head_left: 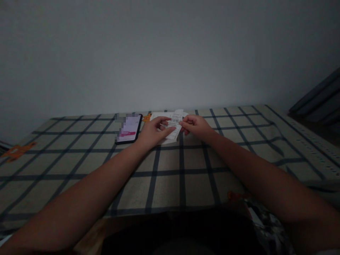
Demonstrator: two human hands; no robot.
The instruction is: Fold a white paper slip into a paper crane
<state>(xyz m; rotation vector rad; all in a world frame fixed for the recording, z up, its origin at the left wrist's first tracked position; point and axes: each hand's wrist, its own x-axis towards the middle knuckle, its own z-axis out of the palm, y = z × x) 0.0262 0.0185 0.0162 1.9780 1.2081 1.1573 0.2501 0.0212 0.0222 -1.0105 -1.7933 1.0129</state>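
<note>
A narrow white slip of printed paper (174, 131) is between my two hands near the back of the table. My left hand (156, 131) holds its left side, with the thumb lying on the print. At the slip's right edge, my right hand (195, 125) pinches the paper between thumb and fingers. More white paper (156, 115) lies flat behind and beneath, partly covered by the slip and my left hand. To the left of my left hand rests a phone (129, 129) with a lit, partly pixelated screen.
The table wears a checked cloth (170, 184) with orange figures, one at the far left (18, 151). A pale wall (170, 53) rises directly behind it. Something dark and striped (318, 95) leans at the right. Patterned fabric (268, 223) shows at the lower right.
</note>
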